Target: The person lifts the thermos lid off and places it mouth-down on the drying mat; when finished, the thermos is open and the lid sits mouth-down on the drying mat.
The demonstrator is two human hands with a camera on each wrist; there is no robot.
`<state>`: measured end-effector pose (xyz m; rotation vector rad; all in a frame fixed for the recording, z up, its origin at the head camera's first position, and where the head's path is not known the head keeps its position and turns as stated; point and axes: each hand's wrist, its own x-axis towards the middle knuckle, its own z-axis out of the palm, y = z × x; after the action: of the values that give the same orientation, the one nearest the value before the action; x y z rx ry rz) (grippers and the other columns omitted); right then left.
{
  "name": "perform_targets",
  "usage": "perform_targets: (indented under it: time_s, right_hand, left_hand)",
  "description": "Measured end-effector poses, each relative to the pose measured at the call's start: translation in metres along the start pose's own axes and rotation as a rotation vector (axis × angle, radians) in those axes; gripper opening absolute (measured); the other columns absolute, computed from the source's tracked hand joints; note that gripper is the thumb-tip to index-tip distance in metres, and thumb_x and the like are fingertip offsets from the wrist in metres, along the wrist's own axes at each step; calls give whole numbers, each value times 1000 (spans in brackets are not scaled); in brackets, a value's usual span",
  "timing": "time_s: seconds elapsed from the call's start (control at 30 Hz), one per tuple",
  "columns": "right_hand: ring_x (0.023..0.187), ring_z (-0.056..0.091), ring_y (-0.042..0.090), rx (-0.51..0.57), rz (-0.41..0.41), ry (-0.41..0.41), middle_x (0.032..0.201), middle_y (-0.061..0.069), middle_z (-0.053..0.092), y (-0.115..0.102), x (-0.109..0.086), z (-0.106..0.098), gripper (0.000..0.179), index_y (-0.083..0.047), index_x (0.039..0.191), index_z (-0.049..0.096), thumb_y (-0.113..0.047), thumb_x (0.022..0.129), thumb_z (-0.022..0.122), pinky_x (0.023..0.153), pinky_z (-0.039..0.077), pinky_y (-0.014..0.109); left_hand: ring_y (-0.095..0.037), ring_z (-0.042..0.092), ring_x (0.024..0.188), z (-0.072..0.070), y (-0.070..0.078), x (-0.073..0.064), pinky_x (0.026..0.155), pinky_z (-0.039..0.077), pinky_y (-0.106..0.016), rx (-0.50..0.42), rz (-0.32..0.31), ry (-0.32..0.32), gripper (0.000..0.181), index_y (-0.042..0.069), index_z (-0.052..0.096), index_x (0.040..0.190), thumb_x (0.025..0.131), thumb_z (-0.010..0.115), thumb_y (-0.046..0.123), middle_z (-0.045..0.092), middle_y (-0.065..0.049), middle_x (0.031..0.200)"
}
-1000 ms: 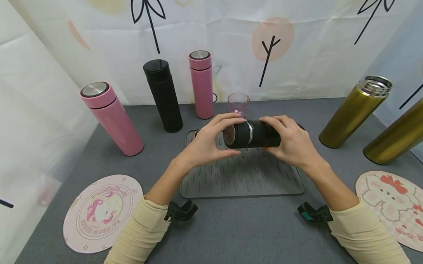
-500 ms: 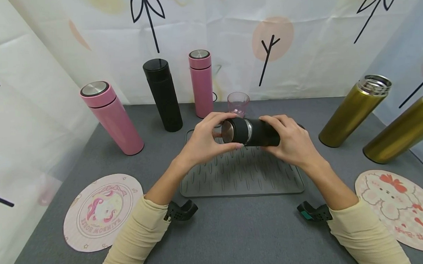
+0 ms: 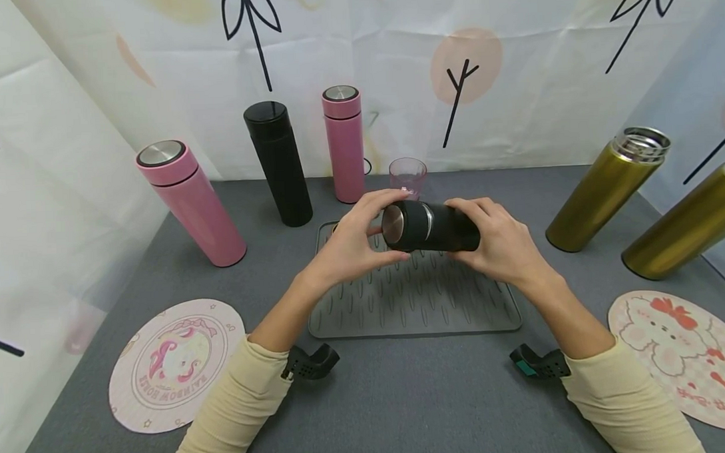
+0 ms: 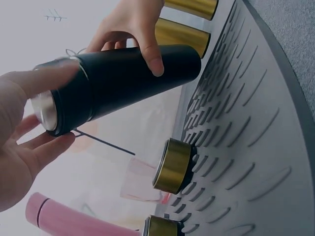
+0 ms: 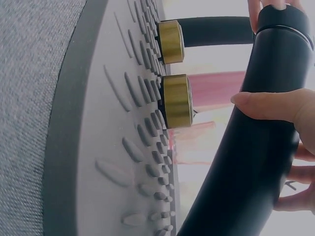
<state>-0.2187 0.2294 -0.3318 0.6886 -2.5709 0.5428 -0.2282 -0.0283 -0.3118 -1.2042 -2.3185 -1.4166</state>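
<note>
A black thermos (image 3: 455,228) lies tilted sideways in the air over the grey ridged mat (image 3: 416,311). Around its body the right hand (image 3: 504,245) grips, thumb on the near side, as the right wrist view also shows. The left hand (image 3: 352,245) holds the black lid (image 3: 409,228), which has a metal disc on its end. In the left wrist view, thumb and fingers pinch this lid (image 4: 74,108) from opposite sides, and the thumb is blurred. A thin silver ring shows between lid and body. Two gold lids (image 4: 172,166) stand on the mat, mostly hidden in the head view.
At the back left stand two pink thermoses (image 3: 190,206) and another black thermos (image 3: 279,166). A pink glass (image 3: 407,175) is behind the hands. Two lidless gold thermoses (image 3: 607,191) stand right. Round placemats (image 3: 178,366) lie at both sides.
The left thumb and fingers have shifted around the lid, the thumb dipping back down slightly. Less of the silver ring shows between lid and body. The right hand keeps its grip.
</note>
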Motion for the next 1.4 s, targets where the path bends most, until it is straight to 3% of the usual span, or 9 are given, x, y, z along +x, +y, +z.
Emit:
perform_targets:
  time_s: [0.2,0.53,0.8,1.03,1.1,1.23,1.33,1.4]
  right_hand:
    - [101,53,41,7,6,-27,115,22,52,-2,0,-2,83,-14,134,48,-12,62,90,72,47,63]
    - [101,53,40,14,23,-16,115,21,52,-1,1,-3,83,-15,134,47,-12,63,90,72,46,64]
    - [105,52,40,7,16,-2,118,21,52,0,1,-2,84,-15,135,48,-13,62,91,74,46,64]
    - [105,52,41,-31,-16,53,118,20,52,1,2,-3,87,-16,134,47,-10,60,92,73,46,65]
    - [105,52,40,-40,-34,72,117,19,53,1,2,-3,87,-17,134,47,-10,60,92,74,46,64]
    - [105,53,41,-63,-55,112,117,19,53,6,2,-3,85,-17,133,48,-8,60,91,75,46,64]
    - [106,52,42,-70,-24,126,116,19,53,11,2,-3,84,-17,132,49,-6,59,91,73,46,65]
    - [107,52,43,-60,9,118,116,20,53,15,1,-4,85,-16,132,48,-6,59,91,72,45,66]
  left_hand:
    - [-15,44,123,-4,0,0,87,49,-28,5,13,-22,77,6,48,137,69,81,-7,44,-9,138]
    - [-18,48,119,-3,1,0,89,48,-28,42,6,57,77,6,50,137,69,84,-1,48,-10,132]
    - [-19,49,118,-3,5,1,88,48,-27,8,-59,82,73,4,52,135,69,84,-1,49,-11,128]
    - [-17,50,112,-2,9,2,86,50,-27,56,-90,110,71,8,54,134,69,85,5,51,-8,123]
    - [-17,51,111,-2,11,2,87,50,-28,65,-110,105,71,8,54,134,70,85,8,51,-9,122]
    - [-20,55,106,-7,13,1,87,50,-31,64,-220,104,69,10,53,135,73,84,15,51,-9,120]
    - [-22,57,102,-11,13,0,88,50,-34,50,-298,122,70,11,53,136,74,83,16,51,-9,119]
    - [-23,58,102,-12,12,0,89,49,-36,43,-312,125,71,10,52,137,74,83,15,50,-10,119]
